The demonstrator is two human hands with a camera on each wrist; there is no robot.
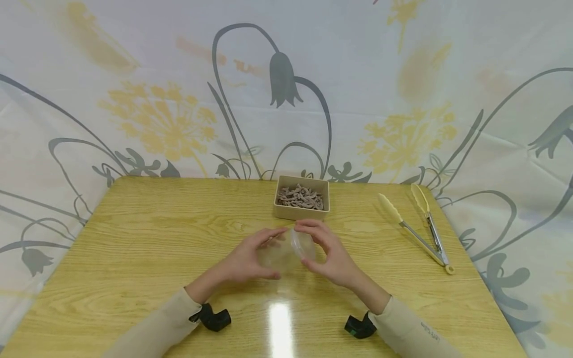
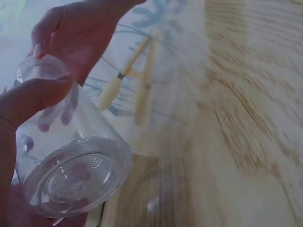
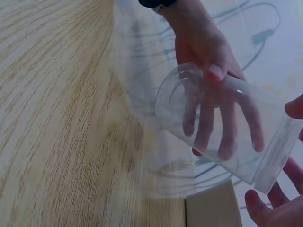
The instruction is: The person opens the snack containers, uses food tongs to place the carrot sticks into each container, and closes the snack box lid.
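Above the middle of the table, both hands hold a clear, see-through plastic jar (image 1: pixel 278 257), tilted on its side. My left hand (image 1: pixel 245 257) grips the jar's body, and its curled fingers show through the wall in the right wrist view (image 3: pixel 222 113). At the other end my right hand (image 1: pixel 331 254) holds the clear lid (image 1: pixel 302 244), thumb below and fingers over the top edge. A thick rim band (image 3: pixel 278 153) shows at that end in the right wrist view. The round base (image 2: pixel 78 177) faces the camera in the left wrist view. The jar looks empty.
Just beyond the hands stands a beige rectangular bin (image 1: pixel 302 213) filled with grey-brown twisted pieces (image 1: pixel 301 197). Metal tongs (image 1: pixel 425 238) with pale yellow tips lie spread at the right. A flower-printed curtain (image 1: pixel 250 99) hangs behind the wooden table (image 1: pixel 170 223).
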